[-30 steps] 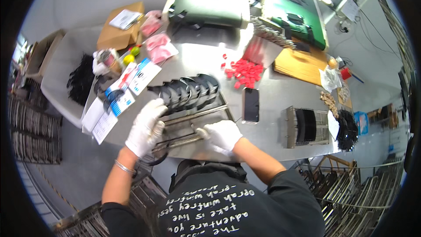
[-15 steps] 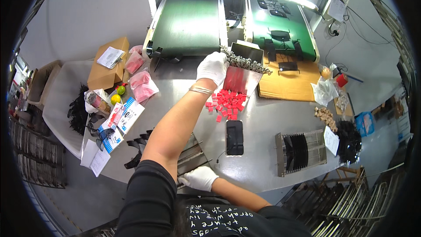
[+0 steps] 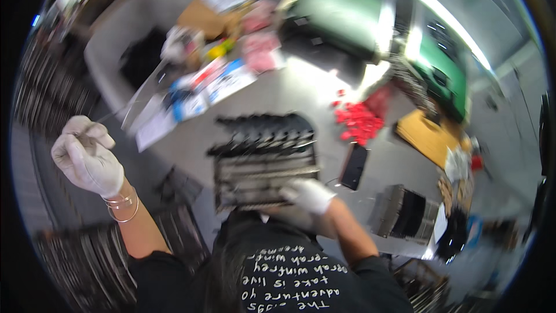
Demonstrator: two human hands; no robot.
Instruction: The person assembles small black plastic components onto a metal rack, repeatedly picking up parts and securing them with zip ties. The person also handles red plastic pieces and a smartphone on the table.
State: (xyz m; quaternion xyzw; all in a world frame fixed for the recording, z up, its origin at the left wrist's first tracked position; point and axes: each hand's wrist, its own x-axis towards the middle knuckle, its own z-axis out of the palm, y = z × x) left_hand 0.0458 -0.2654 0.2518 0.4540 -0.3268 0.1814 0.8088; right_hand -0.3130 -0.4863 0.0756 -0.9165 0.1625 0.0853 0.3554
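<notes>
My left hand, in a white glove, is raised at the far left, beyond the table edge. Its fingers are curled together; blur hides what they hold, if anything. In front of my body lies a metal rack with crossbars. Black curved pieces, lens-like in shape, stand in rows along its far part. My gloved right hand is closed at the near right part of the rack, its fingertips on the bars.
Red small pieces lie beside a dark phone. Another rack with black pieces stands at right. Green conveyor belts, a brown cardboard sheet, pink bags and a pale bin surround the table.
My left hand has left the metal clip pile by the conveyors and swung back to the far left. The view has turned left; my right hand stays at the rack.
</notes>
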